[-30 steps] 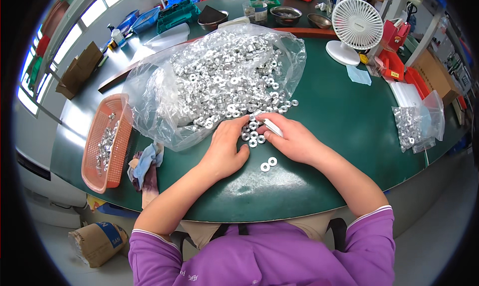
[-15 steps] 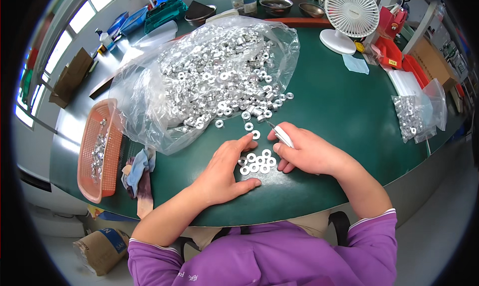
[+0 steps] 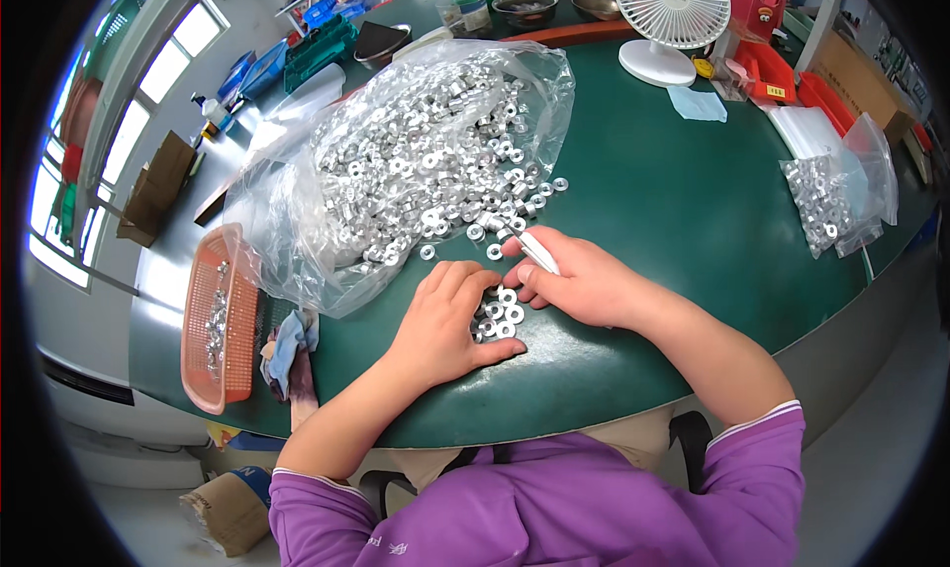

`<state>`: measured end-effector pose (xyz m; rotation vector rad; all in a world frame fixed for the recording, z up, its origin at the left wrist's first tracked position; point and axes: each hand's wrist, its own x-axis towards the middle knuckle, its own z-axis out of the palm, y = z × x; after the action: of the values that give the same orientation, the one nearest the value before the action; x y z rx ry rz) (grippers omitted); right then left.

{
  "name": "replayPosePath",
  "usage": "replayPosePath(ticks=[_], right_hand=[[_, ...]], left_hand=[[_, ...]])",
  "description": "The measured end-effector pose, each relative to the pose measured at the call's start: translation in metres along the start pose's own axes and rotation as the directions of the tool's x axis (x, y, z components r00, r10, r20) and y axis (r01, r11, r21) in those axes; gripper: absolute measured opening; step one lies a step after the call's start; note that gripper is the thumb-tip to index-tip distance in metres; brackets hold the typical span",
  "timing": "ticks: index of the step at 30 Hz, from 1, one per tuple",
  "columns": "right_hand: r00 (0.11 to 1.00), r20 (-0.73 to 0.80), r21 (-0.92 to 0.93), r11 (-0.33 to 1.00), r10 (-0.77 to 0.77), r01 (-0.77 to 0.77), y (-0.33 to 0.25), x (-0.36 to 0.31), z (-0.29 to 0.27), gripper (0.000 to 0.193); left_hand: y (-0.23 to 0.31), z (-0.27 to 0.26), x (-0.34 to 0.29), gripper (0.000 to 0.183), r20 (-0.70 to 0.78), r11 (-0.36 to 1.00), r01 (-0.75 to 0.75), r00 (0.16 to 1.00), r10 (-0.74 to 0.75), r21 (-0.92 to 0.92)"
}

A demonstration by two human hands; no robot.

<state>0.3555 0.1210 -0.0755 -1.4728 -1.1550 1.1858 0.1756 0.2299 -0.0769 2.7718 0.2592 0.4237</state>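
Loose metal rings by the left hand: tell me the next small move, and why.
Probably the right hand should draw the white-handled tool nearer the left hand, sweeping the loose ring into the small cluster: the tool's tip points at the near edge of the pile, that ring lies between pile and cluster, and the left hand curves beside the cluster.

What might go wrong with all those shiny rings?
A bump might mix the small group of rings by the left hand with the big heap. Some rings lie outside the clear bag, so a knock might scatter them. The right hand holds a slim white tool near the left hand's fingers, so a slip might poke them.
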Motion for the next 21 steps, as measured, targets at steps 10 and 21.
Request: replayPosePath(ticks=[10, 21], right_hand=[[0.994, -0.104, -0.008, 0.999, -0.036, 0.035, -0.005, 0.002, -0.007, 0.029], [0.981, -0.185, 0.029, 0.997, -0.059, 0.065, -0.002, 0.006, -0.011, 0.027]], left_hand=[[0.011, -0.006, 0.006, 0.046, 0.152, 0.972, -0.080, 0.987, 0.047, 0.220], [-0.009, -0.001, 0.001, 0.018, 0.061, 0.976, -0.198, 0.979, 0.193, 0.088]])
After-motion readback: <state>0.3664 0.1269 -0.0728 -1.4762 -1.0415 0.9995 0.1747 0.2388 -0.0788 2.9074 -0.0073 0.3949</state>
